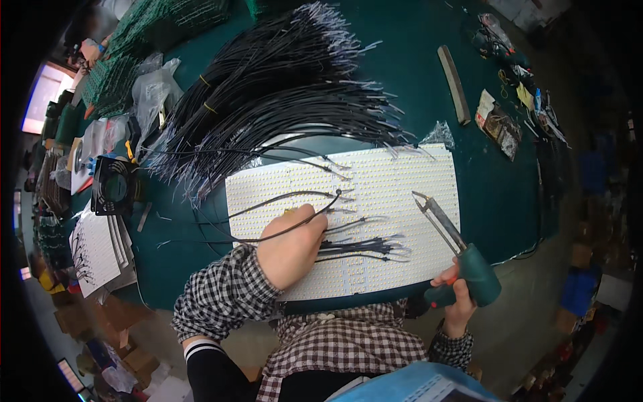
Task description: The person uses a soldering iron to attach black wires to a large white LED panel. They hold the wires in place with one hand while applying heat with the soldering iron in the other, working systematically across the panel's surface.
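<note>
Evidently, the left hand is curling over black cables on the white panel, its exact grip unclear; the right hand is holding a green soldering gun. Work seems partway: panels with leads are lying leftward, perhaps finished, while a large cable bundle is waiting farther up the bench.

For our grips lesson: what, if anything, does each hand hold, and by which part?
Right hand: soldering gun, by its green handle. Left hand: cannot tell; its underside is hidden.

white dotted panel: flat | black wires: bunched across it | green soldering gun: slanted, tip over panel's right
</note>
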`<state>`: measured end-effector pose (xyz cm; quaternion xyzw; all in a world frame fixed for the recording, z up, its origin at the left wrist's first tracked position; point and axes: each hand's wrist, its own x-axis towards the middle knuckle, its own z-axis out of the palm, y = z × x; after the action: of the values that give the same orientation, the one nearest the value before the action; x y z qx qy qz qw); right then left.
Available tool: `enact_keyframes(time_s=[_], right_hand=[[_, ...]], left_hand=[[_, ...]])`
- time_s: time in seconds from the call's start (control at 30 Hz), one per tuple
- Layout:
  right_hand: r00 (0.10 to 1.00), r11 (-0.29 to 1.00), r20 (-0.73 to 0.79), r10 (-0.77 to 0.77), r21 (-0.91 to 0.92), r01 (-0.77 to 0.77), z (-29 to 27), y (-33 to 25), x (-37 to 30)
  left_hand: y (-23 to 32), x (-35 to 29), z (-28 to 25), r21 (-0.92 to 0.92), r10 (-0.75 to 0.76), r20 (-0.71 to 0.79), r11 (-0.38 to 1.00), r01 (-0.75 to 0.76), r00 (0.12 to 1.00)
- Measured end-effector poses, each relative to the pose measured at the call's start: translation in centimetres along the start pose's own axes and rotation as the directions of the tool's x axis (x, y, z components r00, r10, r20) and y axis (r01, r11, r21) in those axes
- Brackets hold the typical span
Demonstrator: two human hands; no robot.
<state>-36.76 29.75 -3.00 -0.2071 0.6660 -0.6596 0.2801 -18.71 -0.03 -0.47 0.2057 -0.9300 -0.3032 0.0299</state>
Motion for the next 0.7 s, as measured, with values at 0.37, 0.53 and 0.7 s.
enact_keyframes(time_s=[0.37,0.53,0.7], right_hand=[[0.999,0.996,0.02,-0.035,0.084,0.033,-0.2,-1.2,-0.2],[1.0,0.993,0.001,-0.011,0.114,0.011,0.2,-1.0,-0.4],[0.999,0.994,0.034,-0.019,0.104,0.016,-0.1,-0.5,-0.3]], left_hand=[[1.2,4.1,3.9,-0.216,0.11,-0.082,0.968,-0.126,0.99],[1.4,4.7,4.3,-0.094,0.114,-0.072,0.988,-0.121,0.991],[1.3,3.3,2.2,-0.263,-0.007,-0.108,0.965,-0.022,0.994]])
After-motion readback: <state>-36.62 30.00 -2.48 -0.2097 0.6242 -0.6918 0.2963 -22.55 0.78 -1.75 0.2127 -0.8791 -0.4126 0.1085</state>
